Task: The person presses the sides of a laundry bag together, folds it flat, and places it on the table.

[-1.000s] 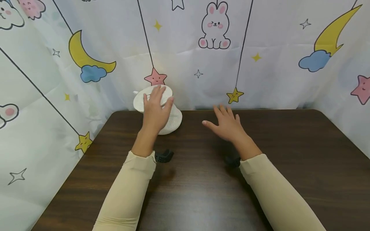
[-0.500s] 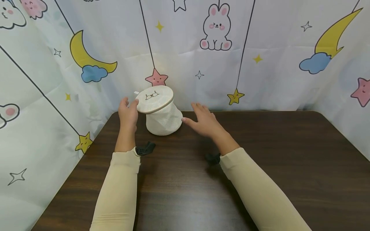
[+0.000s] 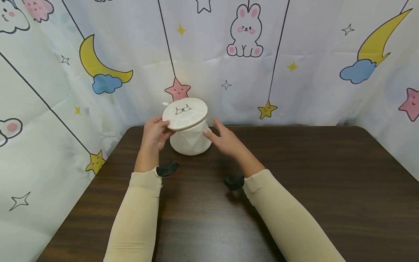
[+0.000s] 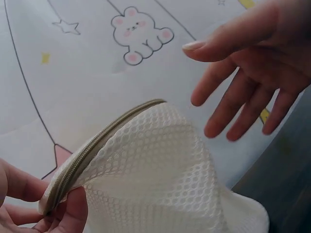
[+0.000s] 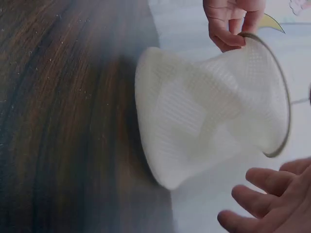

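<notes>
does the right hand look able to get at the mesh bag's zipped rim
Probably yes: the right hand is close beside the white mesh bag, its fingers holding nothing, and nothing visible blocks the zipped rim.

- Mesh bag point(image 3: 191, 142): off-white, honeycomb-patterned.
- Lid point(image 3: 188, 119): off-white, bearing a thin dark line drawing point(image 3: 183, 109).
- Zip point(image 4: 81, 162): olive-tan.
- Table point(image 3: 203, 211): dark brown, streaked with wood grain.
- Backdrop point(image 3: 209, 43): white, printed with yellow moons point(image 3: 90, 60), blue clouds point(image 3: 106, 83), pink and yellow stars point(image 3: 267, 110).
- Sleeves point(image 3: 135, 214): plain pale beige.

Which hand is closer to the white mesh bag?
Left. The left hand pinches the zipped edge of the bag; the right hand is on its other side, not touching it.
</notes>
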{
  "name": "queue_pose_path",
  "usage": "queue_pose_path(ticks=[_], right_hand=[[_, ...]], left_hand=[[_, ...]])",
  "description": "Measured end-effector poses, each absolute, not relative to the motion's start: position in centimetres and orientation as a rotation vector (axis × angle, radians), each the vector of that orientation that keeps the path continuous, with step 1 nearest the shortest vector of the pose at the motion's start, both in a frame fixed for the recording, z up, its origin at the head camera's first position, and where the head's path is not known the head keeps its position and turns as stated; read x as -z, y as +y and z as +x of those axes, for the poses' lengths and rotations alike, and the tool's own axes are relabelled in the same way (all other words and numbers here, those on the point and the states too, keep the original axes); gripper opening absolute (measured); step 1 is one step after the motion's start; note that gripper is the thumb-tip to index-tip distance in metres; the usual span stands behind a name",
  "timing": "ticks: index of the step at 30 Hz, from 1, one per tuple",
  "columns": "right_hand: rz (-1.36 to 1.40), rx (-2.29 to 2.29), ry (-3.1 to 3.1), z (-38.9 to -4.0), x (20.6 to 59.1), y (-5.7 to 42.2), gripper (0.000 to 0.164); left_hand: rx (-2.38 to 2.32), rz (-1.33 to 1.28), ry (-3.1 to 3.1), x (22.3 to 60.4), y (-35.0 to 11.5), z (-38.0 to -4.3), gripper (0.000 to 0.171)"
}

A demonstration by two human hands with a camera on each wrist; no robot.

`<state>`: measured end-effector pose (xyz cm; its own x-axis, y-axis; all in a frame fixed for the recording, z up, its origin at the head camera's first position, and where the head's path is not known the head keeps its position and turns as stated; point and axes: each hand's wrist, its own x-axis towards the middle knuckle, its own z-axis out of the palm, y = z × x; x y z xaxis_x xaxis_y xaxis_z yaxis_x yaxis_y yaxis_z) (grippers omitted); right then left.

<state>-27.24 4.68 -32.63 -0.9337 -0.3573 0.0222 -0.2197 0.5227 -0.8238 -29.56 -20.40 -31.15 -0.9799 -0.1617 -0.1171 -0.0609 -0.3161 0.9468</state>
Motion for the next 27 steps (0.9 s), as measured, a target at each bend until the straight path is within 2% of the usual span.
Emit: queue_pose_path(ticks=[5,13,27], right_hand=[[-0.346,1.774,2.439,-27.4,33.2,7.0,0.085],[-0.038,2.278,2.195,-27.1,32.4,11.0,0.058],[-0.119,2.474,2.095,-25.4,31.2,16.6,0.051]], left_hand=[[2.559,0.175,-1.887,31.0,-18.1,-29.4,0.052],[2.582,-0.055,-2.009,30.9,-14.3,-28.8,0.048],[2.450,-0.131,-2.098,31.0,-9.9,-28.2,0.040]])
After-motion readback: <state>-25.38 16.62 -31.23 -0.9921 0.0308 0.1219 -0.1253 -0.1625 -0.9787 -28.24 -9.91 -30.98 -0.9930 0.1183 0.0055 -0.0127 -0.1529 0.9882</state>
